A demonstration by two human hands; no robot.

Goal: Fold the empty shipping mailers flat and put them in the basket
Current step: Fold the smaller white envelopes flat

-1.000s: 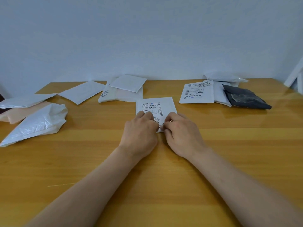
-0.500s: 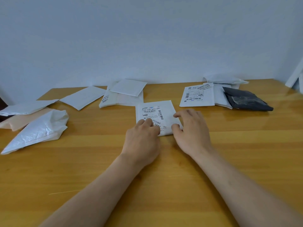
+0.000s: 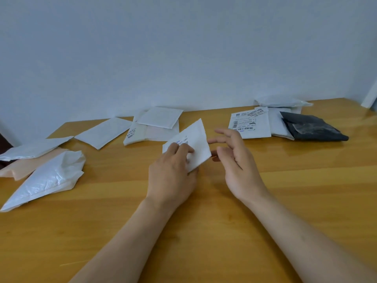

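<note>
Head view: the left grip [image 3: 173, 176] pinches a small folded white mailer [image 3: 196, 139] by its near edge, fingers curled over the printed label, holding it tilted just above the middle of the wooden counter [image 3: 204, 231]. The right grip [image 3: 236, 160] hovers just beside it, fingers loosely spread and holding nothing. Others lie along the far side: a crumpled white mailer [image 3: 49, 178] at left, and a labelled mailer [image 3: 251, 125] and black mailer [image 3: 312, 129] at right
</note>
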